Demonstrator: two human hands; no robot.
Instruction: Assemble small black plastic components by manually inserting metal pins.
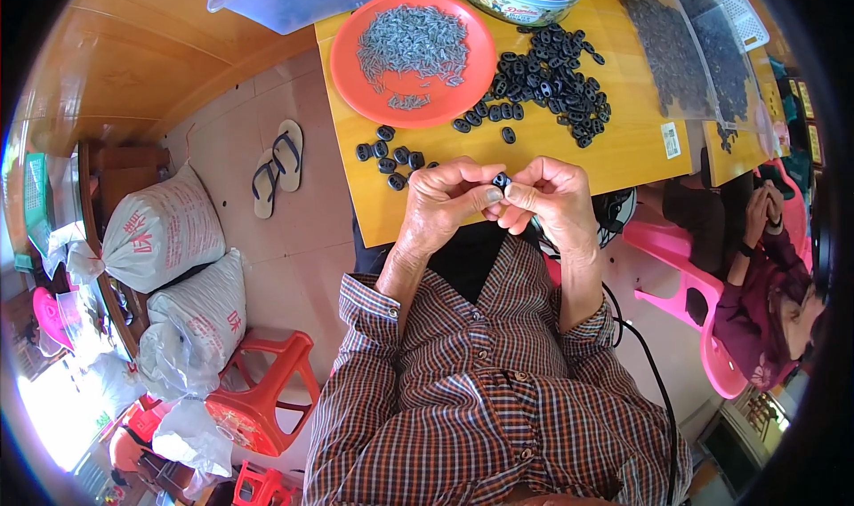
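- The left hand (442, 202) and the right hand (549, 196) meet just past the near edge of the yellow worktop (623, 141), fingertips touching.
- Between them sits a small dark oval piece (500, 180), pinched by the left thumb and forefinger and by the right fingers, which are curled narrow around it.
- A short row of the same dark pieces (389, 157) lies on the worktop just left of and beyond the left hand.
- A larger heap of dark pieces (547, 77) is spread farther out, right of centre.
- An orange plate (356, 70) at the far left of the worktop carries a pile of thin grey metal bits (412, 39).
- A round tin (511, 6) filled with dark pieces stands at the far edge.
- Clear bags (680, 52) of dark pieces lie at the far right.
- A second person (769, 284) sits on a pink chair (703, 301) at the right, hands raised.
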